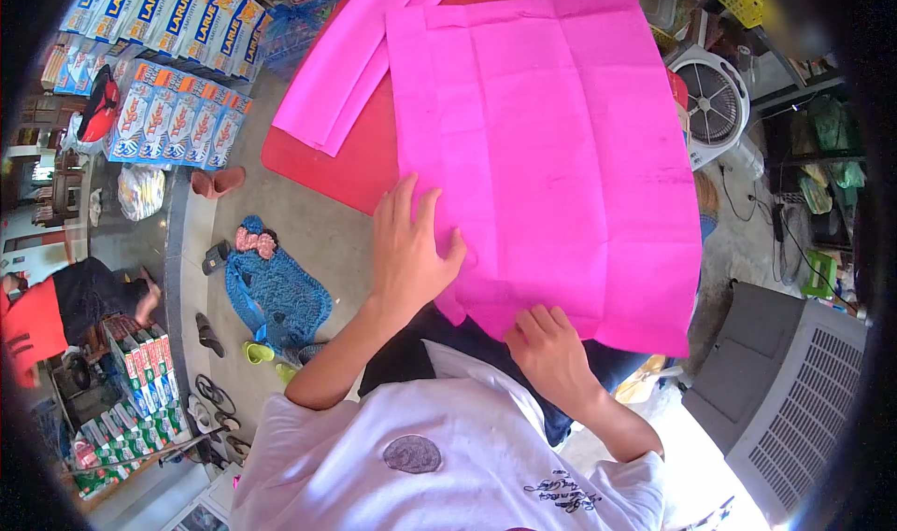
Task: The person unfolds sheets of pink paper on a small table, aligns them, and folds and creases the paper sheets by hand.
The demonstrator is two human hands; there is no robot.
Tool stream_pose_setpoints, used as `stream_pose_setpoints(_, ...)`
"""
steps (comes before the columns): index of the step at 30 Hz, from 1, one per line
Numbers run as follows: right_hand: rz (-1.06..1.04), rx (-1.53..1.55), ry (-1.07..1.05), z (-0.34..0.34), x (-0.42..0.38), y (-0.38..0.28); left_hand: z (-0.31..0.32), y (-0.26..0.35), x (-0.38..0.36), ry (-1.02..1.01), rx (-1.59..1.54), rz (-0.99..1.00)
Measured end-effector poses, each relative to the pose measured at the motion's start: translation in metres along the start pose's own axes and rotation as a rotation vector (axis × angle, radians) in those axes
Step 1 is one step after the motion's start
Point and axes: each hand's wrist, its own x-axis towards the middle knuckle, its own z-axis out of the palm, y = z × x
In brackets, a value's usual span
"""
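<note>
A large bright pink sheet (542, 157) with straight crease lines is spread over a red table (327, 171), its near edge hanging toward my lap. My left hand (411, 241) rests at the sheet's lower left edge, thumb and fingers apart. Near that thumb a small flap of the edge is bent over. At the near edge, the curled fingers of my right hand (549, 349) pinch the sheet. A folded pink piece (346, 73) lies on the table to the left, partly beside the big sheet.
Stacked beer cartons (177, 111) stand at the left. A blue knitted bag (280, 293) and sandals (210, 335) lie on the floor. To the right are a fan (710, 101) and a grey louvred appliance (808, 400). Another person's arm (121, 293) shows at far left.
</note>
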Motion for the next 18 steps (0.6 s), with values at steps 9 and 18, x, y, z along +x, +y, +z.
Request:
stream_pose_setpoints(9, 0.236, 0.226, -0.072, 0.026, -0.029, -0.009, 0.004, -0.001, 0.0, 0.042, -0.035, -0.015)
stream_pose_setpoints(18, 0.539, 0.719, 0.11, 0.05, 0.046, -0.036, 0.004, -0.003, -0.002, 0.059, -0.051, -0.009)
